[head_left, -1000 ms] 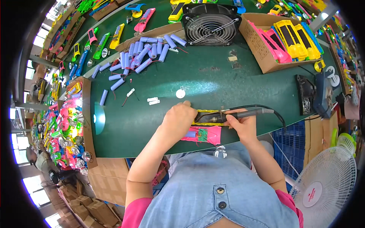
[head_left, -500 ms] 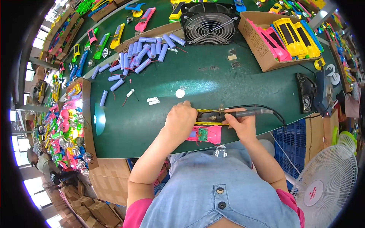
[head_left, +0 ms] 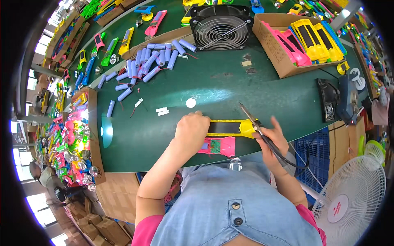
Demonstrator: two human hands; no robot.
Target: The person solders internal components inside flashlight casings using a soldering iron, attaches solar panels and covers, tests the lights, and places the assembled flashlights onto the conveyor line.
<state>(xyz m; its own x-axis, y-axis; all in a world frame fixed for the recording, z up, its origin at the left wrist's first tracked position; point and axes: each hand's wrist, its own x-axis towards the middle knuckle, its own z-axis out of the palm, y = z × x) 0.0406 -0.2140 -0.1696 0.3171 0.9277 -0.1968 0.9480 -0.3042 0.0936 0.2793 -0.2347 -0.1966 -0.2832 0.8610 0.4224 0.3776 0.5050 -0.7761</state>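
Near edge of the green table (head_left: 230, 88): left hand (head_left: 191, 132) is curling closed over the pink shell (head_left: 218, 145) and pressing the yellow housing (head_left: 230, 127). Right hand (head_left: 273, 139) is gripping a soldering iron (head_left: 255, 123), tip raised. Farther back, blue cylinder cells (head_left: 150, 61), a black fan (head_left: 221, 21), and a cardboard box (head_left: 287, 41) of toys are sitting.

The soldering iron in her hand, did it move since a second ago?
Yes. The right hand lifted the soldering iron: it lay flat along the yellow shell before, and now its tip points up and away across the green table. The left hand stayed pressed on the shell's left end, above the pink piece with the circuit board. Nothing was let go.
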